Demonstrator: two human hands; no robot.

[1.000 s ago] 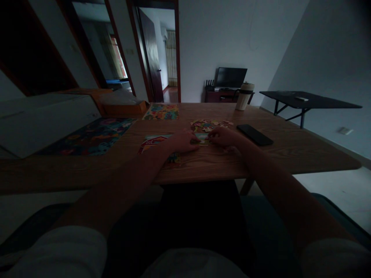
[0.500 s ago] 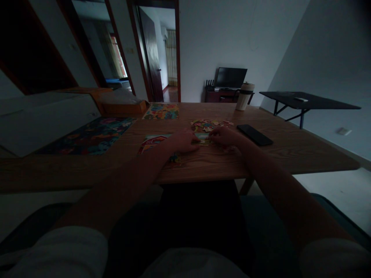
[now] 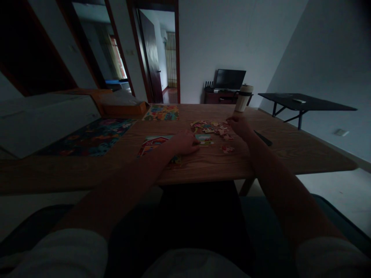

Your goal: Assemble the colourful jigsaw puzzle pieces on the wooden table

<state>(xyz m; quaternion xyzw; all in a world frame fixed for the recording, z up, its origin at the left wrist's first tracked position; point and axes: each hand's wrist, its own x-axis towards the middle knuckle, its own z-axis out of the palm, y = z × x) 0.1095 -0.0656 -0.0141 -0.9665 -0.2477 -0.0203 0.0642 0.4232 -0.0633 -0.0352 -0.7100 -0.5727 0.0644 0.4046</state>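
The room is dim. My left hand [image 3: 183, 143] lies on the wooden table [image 3: 278, 148], fingers curled down over the right end of a partly built jigsaw [image 3: 152, 142] with a red shape on it. My right hand [image 3: 239, 125] reaches further out, at the right edge of a heap of loose puzzle pieces [image 3: 209, 127]; its fingers are bent, and whether they hold a piece is too dark to see. A single loose piece [image 3: 227, 148] lies near the right forearm.
A finished colourful puzzle [image 3: 161, 112] lies at the far side, a larger dark one [image 3: 91, 136] at the left beside a white box [image 3: 40, 119]. A pale tumbler [image 3: 242, 98] stands far right. A black phone [image 3: 262, 138] shows behind my right arm. A black side table [image 3: 307, 102] stands right.
My right hand has left the jigsaw in front of me and moved away and to the right, up to the loose pieces. The left hand has stayed in place.
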